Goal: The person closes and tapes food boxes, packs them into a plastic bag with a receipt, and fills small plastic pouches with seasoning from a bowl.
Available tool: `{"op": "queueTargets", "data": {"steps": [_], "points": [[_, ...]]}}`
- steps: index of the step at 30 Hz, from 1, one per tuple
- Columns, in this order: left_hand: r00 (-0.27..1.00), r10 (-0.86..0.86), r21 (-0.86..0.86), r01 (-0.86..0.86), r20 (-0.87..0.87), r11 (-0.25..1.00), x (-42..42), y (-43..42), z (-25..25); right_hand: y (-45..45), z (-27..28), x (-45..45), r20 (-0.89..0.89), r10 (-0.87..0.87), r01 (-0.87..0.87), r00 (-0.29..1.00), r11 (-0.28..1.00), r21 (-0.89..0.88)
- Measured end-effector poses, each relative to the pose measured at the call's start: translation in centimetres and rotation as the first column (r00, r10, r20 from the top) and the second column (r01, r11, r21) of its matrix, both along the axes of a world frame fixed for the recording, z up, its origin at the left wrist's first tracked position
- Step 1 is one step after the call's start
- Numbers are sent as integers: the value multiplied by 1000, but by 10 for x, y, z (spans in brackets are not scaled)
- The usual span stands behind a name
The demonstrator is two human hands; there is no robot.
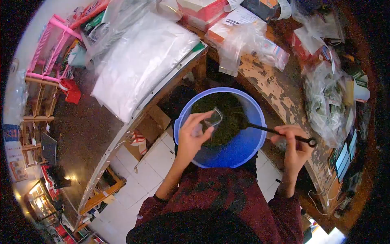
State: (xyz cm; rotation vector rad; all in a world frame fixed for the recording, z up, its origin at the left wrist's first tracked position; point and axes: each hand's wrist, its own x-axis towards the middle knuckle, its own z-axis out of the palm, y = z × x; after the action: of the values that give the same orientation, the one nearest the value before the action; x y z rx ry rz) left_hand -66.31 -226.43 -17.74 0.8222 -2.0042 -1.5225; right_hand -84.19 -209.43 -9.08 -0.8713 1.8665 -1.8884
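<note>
A blue bucket (239,157) stands in front of my body, with dark green loose material (221,132) inside it. Over its left side, my left hand (191,136) pinches a small clear plastic bag (218,118) between thumb and fingers, its mouth spread apart. My right hand (294,148) is to the right of the rim, closed around the handle of a long black spoon (262,127). The spoon's far end reaches over the rim to the green material, where its bowl is hard to make out.
On the left table (87,126) lies a stack of white plastic sheets (142,61). A worn wooden table (276,89) on the right carries boxes (237,24) and a heap of clear plastic bags (325,105). A pink rack (44,46) stands far left. White floor tiles (148,175) show below.
</note>
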Motion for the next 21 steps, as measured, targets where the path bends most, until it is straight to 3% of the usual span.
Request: {"op": "queueTargets", "data": {"steps": [1, 2, 3, 4, 5, 6, 8, 9, 10, 12, 13, 14, 16, 17, 18, 19, 21], "points": [[1000, 9, 200, -7, -8, 980, 4, -2, 9, 3, -9, -7, -74, 181, -176, 981, 982, 68], [1000, 12, 197, -10, -6, 980, 4, -4, 16, 1, -11, -5, -73, 183, -179, 980, 982, 64], [991, 29, 385, 24, -130, 923, 4, -7, 22, -5, -12, 0, -55, 447, -422, 893, 873, 244], [967, 67, 554, 84, -246, 828, 3, -9, 25, -11, -18, 7, -21, 560, -524, 828, 787, 327], [944, 72, 544, 122, -322, 830, 0, -9, 24, -17, -24, 14, 15, 664, -612, 748, 680, 404], [945, 64, 544, 129, -322, 829, -1, -8, 24, -27, -46, 22, -31, 568, -531, 822, 786, 317], [946, 100, 599, 112, -309, 793, -5, -5, 26, -41, -66, 29, -72, 454, -429, 888, 874, 226], [946, 93, 599, 120, -311, 792, -8, -5, 32, -46, -70, 31, 133, 475, -493, 870, 848, 195], [955, 89, 557, 89, -284, 825, -12, -6, 43, -49, -71, 31, 329, 484, -550, 811, 822, 146], [962, 85, 505, 61, -260, 861, -17, -11, 44, -50, -68, 31, 287, 484, -548, 827, 807, 220], [967, 64, 215, -10, -246, 977, -17, -15, 34, -51, -66, 31, 250, 489, -546, 836, 783, 296], [973, 49, -100, -73, -227, 992, -18, -18, 28, -53, -61, 29, 246, 488, -544, 838, 786, 293], [962, 79, -86, -104, -260, 991, -22, -13, 37, -55, -51, 24, -81, 557, -527, 826, 816, 239], [951, 111, -66, -136, -290, 989, -24, -9, 42, -57, -49, 23, -84, 551, -520, 830, 820, 240], [951, 102, -66, -126, -291, 990, -24, -7, 45, -59, -48, 24, -22, 478, -471, 878, 872, 134], [970, 63, -176, -106, -236, 979, -24, -6, 48, -61, -47, 25, 46, 405, -407, 913, 913, 29], [970, 31, -227, -88, -241, 970, -25, 0, 46, -63, -44, 25, 68, 383, -384, 921, 923, 10]]}}
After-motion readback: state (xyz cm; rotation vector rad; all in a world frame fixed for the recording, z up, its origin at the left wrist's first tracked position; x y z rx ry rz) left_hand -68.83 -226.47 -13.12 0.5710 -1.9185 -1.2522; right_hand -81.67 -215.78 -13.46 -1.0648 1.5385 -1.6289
